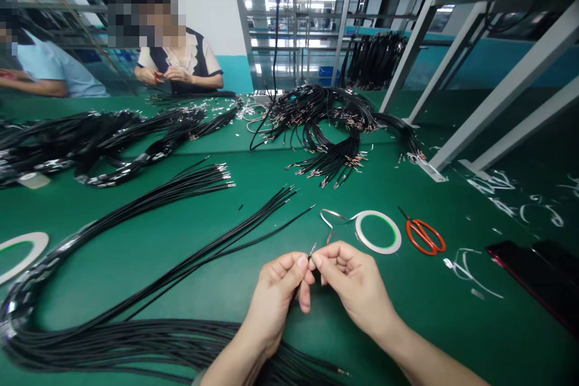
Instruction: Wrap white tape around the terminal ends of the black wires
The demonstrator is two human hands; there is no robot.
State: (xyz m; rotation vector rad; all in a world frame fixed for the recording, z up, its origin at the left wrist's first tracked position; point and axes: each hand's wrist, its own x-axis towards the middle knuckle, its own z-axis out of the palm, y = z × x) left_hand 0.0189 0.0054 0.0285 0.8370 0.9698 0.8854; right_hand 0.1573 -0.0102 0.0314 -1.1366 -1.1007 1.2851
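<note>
Head view. I have the left hand [275, 289] closed in a thumb-and-finger pinch on a dark wire [312, 249], its pale tip poking up between both hands above the near part of the bench [257, 175]. The right hand [357, 283] pinches at the same spot, also on the wire as far as I can judge; its fingertips partly hide the contact. I judge the grip sits close to the tip to steady the short end. The roll [379, 248] lies flat just beyond the right hand, its loose strip [344, 215] trailing back, with scissors [423, 236] beside it, presumably for easy reach. The bundle [149, 338] curves round at left. Pose: forearms rise from the bottom edge and converge; fingertips meet.
</note>
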